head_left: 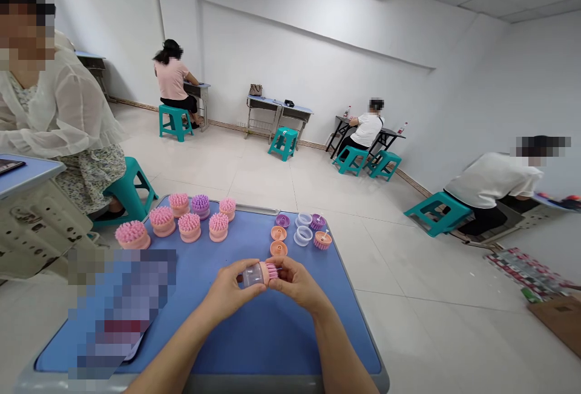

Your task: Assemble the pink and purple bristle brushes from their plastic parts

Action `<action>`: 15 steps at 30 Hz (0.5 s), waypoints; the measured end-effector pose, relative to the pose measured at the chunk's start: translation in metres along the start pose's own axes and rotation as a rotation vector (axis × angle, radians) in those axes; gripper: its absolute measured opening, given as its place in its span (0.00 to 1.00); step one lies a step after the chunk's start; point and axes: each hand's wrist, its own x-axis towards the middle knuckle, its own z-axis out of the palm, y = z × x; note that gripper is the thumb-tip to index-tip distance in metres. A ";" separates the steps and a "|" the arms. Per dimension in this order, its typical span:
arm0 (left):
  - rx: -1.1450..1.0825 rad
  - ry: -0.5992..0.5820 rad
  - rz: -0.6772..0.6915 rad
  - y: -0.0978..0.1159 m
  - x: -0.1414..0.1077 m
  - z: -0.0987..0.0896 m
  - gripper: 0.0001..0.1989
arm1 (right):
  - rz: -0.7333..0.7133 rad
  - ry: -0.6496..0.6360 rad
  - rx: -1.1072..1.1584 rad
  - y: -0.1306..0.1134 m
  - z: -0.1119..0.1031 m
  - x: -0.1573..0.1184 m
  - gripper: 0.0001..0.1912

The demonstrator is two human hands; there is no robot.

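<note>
Above the blue table, my left hand is wrapped round the clear body of a pink-bristled brush, which lies on its side. My right hand grips the bristle end of the same brush, fingers curled round it. Just beyond my hands are orange discs, a purple disc and clear rings. Beside the rings, a pink bristle head and a purple one rest with their bristles down.
Several pink brushes and a purple brush stand at the table's back left. A blurred flat device lies at the left. A person in a sheer white top sits close on the left. Other people sit on green stools farther off.
</note>
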 end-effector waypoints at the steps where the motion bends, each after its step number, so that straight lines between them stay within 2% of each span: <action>1: 0.007 0.002 0.010 -0.001 0.000 0.000 0.25 | 0.006 0.003 -0.004 0.000 0.000 0.000 0.20; 8: 0.141 0.040 0.181 -0.001 -0.003 0.002 0.21 | 0.074 0.049 -0.132 0.005 0.004 0.006 0.22; 13: 0.177 0.042 0.165 0.001 -0.003 0.002 0.20 | 0.094 0.053 -0.152 0.011 0.000 0.007 0.30; 15: 0.155 0.055 0.146 0.001 -0.002 0.002 0.21 | 0.084 0.033 -0.137 0.009 -0.003 0.004 0.29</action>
